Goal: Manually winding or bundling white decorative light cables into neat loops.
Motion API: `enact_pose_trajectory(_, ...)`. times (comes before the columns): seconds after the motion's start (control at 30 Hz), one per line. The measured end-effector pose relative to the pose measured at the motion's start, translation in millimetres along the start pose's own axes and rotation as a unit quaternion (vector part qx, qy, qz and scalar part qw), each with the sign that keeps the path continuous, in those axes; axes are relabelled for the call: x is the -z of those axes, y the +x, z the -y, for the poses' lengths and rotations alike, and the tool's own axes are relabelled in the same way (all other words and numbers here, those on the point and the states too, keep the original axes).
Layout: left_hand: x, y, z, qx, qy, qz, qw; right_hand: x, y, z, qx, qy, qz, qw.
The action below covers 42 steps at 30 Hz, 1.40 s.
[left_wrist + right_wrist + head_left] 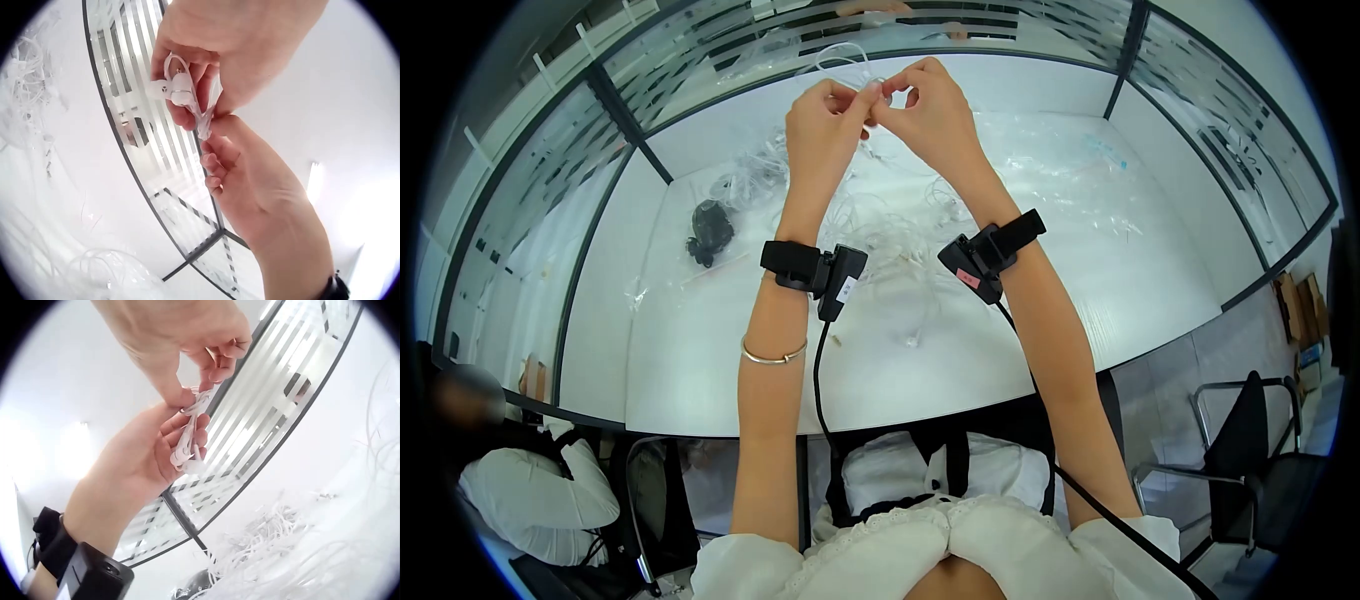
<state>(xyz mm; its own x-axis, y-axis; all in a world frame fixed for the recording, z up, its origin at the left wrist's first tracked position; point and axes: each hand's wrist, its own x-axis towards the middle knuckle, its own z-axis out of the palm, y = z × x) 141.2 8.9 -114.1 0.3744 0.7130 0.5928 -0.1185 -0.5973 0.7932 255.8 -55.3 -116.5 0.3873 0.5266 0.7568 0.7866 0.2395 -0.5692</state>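
Note:
A small bundled white cable (192, 425) with white earbuds (181, 89) is held up above the table, between both hands. My left hand (824, 130) grips the bundle with thumb and fingers, the earbuds lying against its fingers. Thumb and forefinger of my right hand (938, 118) pinch the cable at the end away from the earbuds, and the fingertips of the two hands meet there. In the head view a thin white loop rises behind the fingers. The fingers partly hide the bundle's pinched end.
Tangled white cables and clear plastic bags (750, 175) spread over the white table (700, 370). A black bundle (711, 232) lies at the left. Low partition walls with striped glass enclose the table's back and sides. Another person (540, 500) sits at lower left; a chair (1240, 450) stands at right.

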Motion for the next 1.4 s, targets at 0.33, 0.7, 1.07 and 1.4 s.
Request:
enact_pose_trajectory(0.33,-6.6,-1.1,-0.2,-0.124,-0.009,-0.111,0.986,-2.9,-2.2,7.4,-0.001,0.069,0.002,0.998)
enact_pose_trajectory(0.7,-4.7,-0.5,-1.5,-0.075,-0.041,-0.087,0.993,-5.8,-6.0,9.9,0.021,0.033,-0.016,0.999)
enact_pose_trajectory(1.07,-16.5,-9.1,-1.5,-0.107,0.087,-0.069,0.988,-5.1,-9.5,0.5,0.153,-0.167,-0.089,0.97)
enact_pose_trajectory(1.4,-11.7,-8.4,-5.3,-0.11,0.081,-0.061,0.989,-14.8,-3.8,-13.5,0.09,-0.016,-0.043,0.995)
